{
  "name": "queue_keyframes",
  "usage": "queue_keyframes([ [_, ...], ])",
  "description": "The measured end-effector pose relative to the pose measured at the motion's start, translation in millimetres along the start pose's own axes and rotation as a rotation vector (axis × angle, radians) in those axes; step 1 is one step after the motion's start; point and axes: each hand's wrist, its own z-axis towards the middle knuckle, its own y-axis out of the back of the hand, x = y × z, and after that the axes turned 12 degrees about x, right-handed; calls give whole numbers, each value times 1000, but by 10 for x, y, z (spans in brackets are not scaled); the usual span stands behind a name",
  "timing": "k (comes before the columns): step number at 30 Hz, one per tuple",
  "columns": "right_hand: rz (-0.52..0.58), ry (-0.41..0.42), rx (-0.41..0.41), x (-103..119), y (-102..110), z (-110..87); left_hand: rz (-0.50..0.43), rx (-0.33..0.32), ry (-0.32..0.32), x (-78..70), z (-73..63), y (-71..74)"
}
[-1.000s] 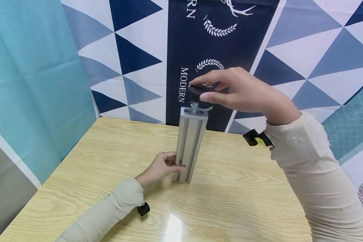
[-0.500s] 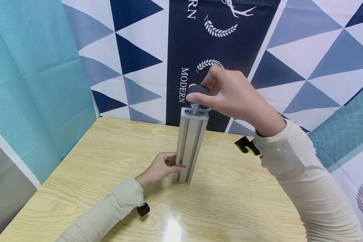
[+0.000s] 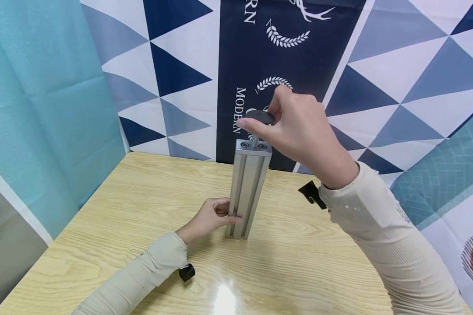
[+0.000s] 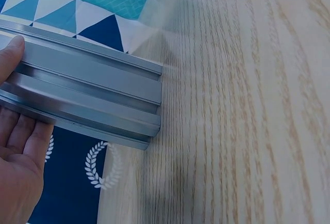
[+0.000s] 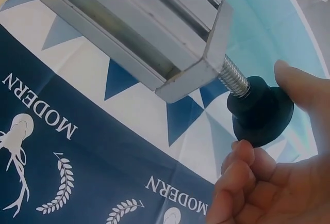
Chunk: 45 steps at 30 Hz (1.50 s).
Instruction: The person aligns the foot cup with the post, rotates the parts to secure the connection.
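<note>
A silver grooved aluminium profile (image 3: 247,188) stands upright on the wooden table, with an end plate (image 3: 253,148) and two dark screws on top. From that plate rises a threaded rod (image 5: 234,75) capped by a round black levelling foot (image 5: 262,111). My right hand (image 3: 299,124) pinches the foot's rim between thumb and fingers. Lower down, my left hand (image 3: 210,218) grips the profile near its base, thumb on the near face. In the left wrist view the profile's bottom end (image 4: 154,108) meets the table.
The wooden table (image 3: 122,245) reaches back to a patterned cloth (image 3: 181,78) with triangles and white lettering. A teal curtain (image 3: 43,96) hangs at the left. Each sleeve carries a black wrist mount, such as the right mount (image 3: 312,194).
My right hand has closed its thumb and fingers further round the foot's rim and turned, while its wrist has swung left and down. The left hand and the profile have stayed put.
</note>
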Motion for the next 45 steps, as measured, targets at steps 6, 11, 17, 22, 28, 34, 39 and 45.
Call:
queue_keyframes([
  [6, -19, -5, 86, -16, 85, -29, -13, 1, 10, -4, -5, 0],
  [11, -29, 81, 254, -111, 259, -29, -21, -5, 26, 3, 3, 2],
  [17, 26, 321, 459, -292, 382, 39, -5, -4, 15, -2, 7, 3],
  [22, 79, 514, 520, -380, 376, 116, 4, -8, 18, -1, 14, 3],
  [28, 88, 614, 451, -395, 343, 154, 1, -4, 28, 7, 24, 7],
  [34, 51, 582, 352, -380, 295, 153, 14, -3, 30, -1, 27, 6],
  [39, 41, 435, 283, -293, 257, 137, 5, -4, 16, 1, 21, 4],
  [45, 42, 207, 179, -154, 161, 86, -12, 2, 16, -9, 4, 7],
])
